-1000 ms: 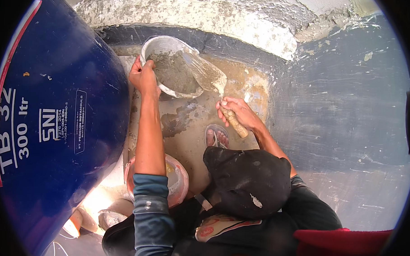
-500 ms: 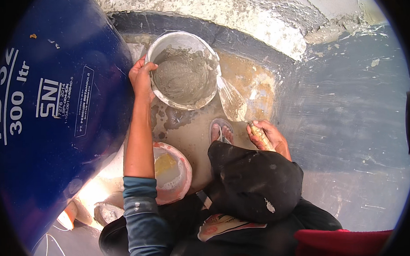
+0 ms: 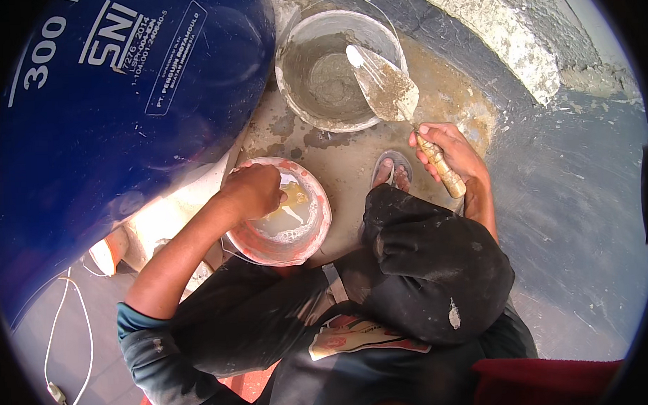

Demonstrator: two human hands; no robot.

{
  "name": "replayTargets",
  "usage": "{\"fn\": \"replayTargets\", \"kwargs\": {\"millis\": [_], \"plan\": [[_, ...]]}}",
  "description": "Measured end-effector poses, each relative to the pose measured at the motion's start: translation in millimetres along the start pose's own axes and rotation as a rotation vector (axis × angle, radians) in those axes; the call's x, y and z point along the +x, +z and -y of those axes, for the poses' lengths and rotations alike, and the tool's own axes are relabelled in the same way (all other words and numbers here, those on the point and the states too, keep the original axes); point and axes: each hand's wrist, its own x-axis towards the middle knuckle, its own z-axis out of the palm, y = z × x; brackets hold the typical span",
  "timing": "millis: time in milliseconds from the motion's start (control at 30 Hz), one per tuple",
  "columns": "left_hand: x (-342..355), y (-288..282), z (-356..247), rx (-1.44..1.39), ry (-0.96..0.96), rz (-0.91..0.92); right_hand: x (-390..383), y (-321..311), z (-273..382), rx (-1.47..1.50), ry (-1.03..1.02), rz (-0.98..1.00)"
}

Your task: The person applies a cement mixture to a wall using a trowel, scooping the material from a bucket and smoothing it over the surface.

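My left hand [image 3: 259, 187] is bent over the pink-stained bucket [image 3: 312, 231] of cloudy water, its fingers curled down inside near the rim; what they hold, if anything, is hidden. My right hand [image 3: 451, 152] grips the worn wooden handle of a mortar-smeared trowel [image 3: 388, 89], whose blade is tilted over the right part of the white bucket [image 3: 292, 100]. That bucket holds grey wet mortar and has its wire handle raised behind it.
A large dark blue tank [image 3: 136, 145] fills the upper left. A grey wall [image 3: 574, 208] runs along the right, below rough plaster [image 3: 511, 39]. A white cord [image 3: 89, 332] lies at the lower left. My sandalled foot [image 3: 391, 171] is between the pink bucket and my right hand.
My left hand has let go of the mortar bucket and moved down to the water bucket. The trowel has been raised over the mortar bucket. The view has shifted, so the tank appears higher.
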Motion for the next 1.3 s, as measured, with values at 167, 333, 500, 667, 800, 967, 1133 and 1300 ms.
{"fn": "replayTargets", "kwargs": {"millis": [167,333,500,667,800,967,1133,1300], "plan": [[46,130,75,-1.047,-0.244,-0.028,23,9,7,-0.099,0.002,0.072],[63,157,85,-1.706,-0.546,-0.29,33,7,9,-0.101,-0.003,0.102],[8,51,27,-1.693,-0.252,0.202,44,3,3,-0.071,0.027,0.138],[21,-54,-47,-1.567,0.103,-0.055,54,12,10,0.014,0.084,0.217],[60,-74,-74,-1.287,0.179,-0.184,59,25,25,0.014,0.118,0.216],[77,-100,-73,-0.837,0.181,-0.398,64,18,24,0.001,0.039,0.184],[59,-122,-66,-0.522,0.125,-0.813,34,27,11,-0.389,-0.455,-0.114],[95,-131,-51,-0.33,0.148,-1.072,46,35,-16,-0.736,-0.345,-0.29]]}}
